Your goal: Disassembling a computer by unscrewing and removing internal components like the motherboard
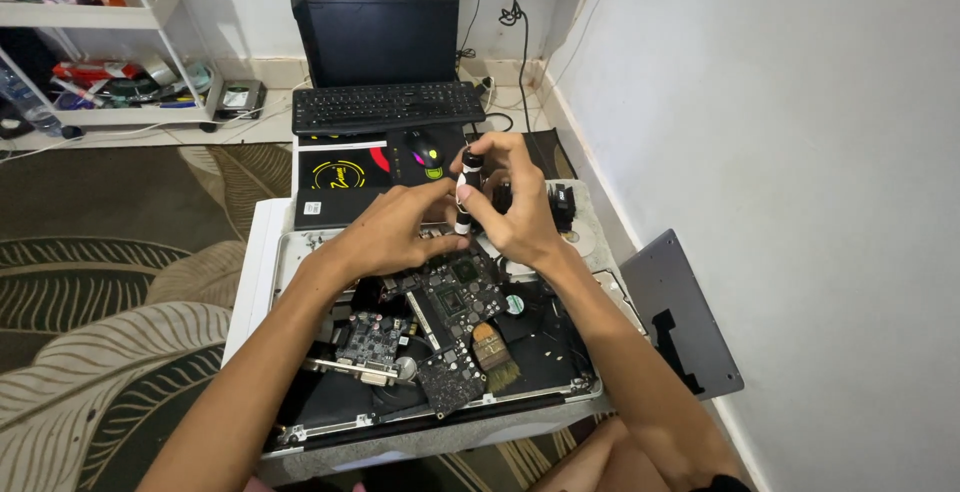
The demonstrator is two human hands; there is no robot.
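My right hand [515, 202] holds a small black-and-white tube or bottle [466, 192] upright, with its dark cap at the top. My left hand [390, 232] reaches in from the left, and its fingertips touch the lower end of the tube. Both hands hover over an opened silver laptop chassis [290, 437]. Inside it lies a dark logic board [455, 302] with a bare shiny chip. A small brush [493, 352] rests on the board's lower right. A second small circuit board [370, 337] lies to the left.
A black keyboard [388, 107], a lit mouse [428, 155] on a black pad, and a black computer tower [375, 27] stand beyond. A grey laptop bottom cover [680, 317] leans on the white wall at right. A white shelf [110, 42] stands at back left. A patterned rug [110, 282] covers the floor.
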